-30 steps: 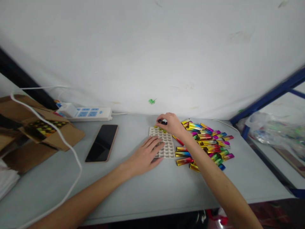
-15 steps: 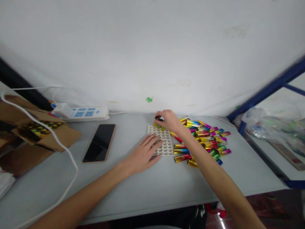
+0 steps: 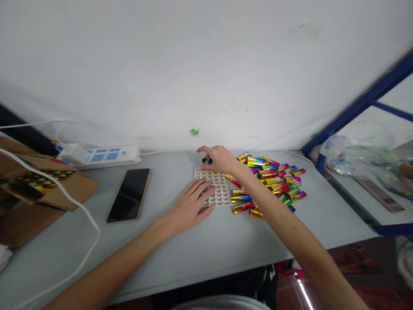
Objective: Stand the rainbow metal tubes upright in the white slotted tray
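A white tray (image 3: 221, 193) with rows of small holes lies on the table. My left hand (image 3: 190, 202) rests palm down over its left side, fingers stretched out. At the tray's far edge my right hand (image 3: 221, 160) reaches over with thumb and index finger spread apart. Between them show the dark tops of small upright pieces (image 3: 207, 161), which look like lighters standing in the back row; the hand hides most of them. To the right, under and beside my right forearm, lies a loose pile of shiny metallic-coloured lighters (image 3: 274, 187).
A phone (image 3: 129, 194) lies left of the tray, with a white power strip (image 3: 111, 156) behind it. An open cardboard box (image 3: 77, 187) holds several yellow-topped pieces. A white cable (image 3: 92, 219) loops across the left side. Plastic bags (image 3: 351, 157) sit beyond the blue frame (image 3: 351, 114).
My right thumb and index finger have spread apart above the dark tops at the tray's far edge. My left hand stays on the tray. The camera view has shifted slightly.
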`<move>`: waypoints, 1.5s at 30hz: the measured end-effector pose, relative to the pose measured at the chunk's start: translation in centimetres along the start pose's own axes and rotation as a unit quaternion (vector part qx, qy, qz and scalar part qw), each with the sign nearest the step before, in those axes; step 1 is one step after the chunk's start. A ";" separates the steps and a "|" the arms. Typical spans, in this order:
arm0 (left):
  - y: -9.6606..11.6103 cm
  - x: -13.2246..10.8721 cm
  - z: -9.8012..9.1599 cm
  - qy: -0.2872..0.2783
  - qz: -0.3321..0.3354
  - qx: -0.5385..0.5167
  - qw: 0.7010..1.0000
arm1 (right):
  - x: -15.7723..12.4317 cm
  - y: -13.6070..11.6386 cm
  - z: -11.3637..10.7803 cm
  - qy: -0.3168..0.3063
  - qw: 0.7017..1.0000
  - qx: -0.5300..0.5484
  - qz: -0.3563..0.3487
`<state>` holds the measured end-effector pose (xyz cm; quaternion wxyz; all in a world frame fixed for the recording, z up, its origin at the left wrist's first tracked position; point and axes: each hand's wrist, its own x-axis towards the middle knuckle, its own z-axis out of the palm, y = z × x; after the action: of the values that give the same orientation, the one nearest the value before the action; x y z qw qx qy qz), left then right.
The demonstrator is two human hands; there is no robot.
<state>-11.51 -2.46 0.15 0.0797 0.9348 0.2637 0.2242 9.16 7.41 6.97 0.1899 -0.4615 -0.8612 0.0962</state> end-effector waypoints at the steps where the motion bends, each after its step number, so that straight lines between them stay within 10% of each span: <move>1: 0.0 0.0 0.0 0.000 -0.001 -0.002 1.000 | -0.4 -0.1 -0.4 0.015 1.000 0.013 -0.009; 8: -0.2 -0.1 0.1 0.005 0.001 -0.016 1.000 | -7.8 -0.3 -4.4 0.180 0.978 0.104 0.030; 21: -0.2 0.0 -0.3 -0.008 -0.016 -0.018 1.000 | -24.0 -0.7 -4.3 0.083 0.985 0.019 0.149; 33: -0.3 -0.1 -0.4 -0.014 -0.017 -0.015 1.000 | -31.6 -0.7 -3.5 0.182 0.942 -0.072 0.271; 45: -0.5 0.0 -0.3 -0.018 -0.015 -0.014 1.000 | -31.4 -0.9 -1.2 0.164 0.946 -0.025 0.277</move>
<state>-11.87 -1.98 0.30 0.1009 0.9333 0.2734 0.2101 24.71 -19.23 0.91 0.2831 -0.6957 -0.6586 0.0462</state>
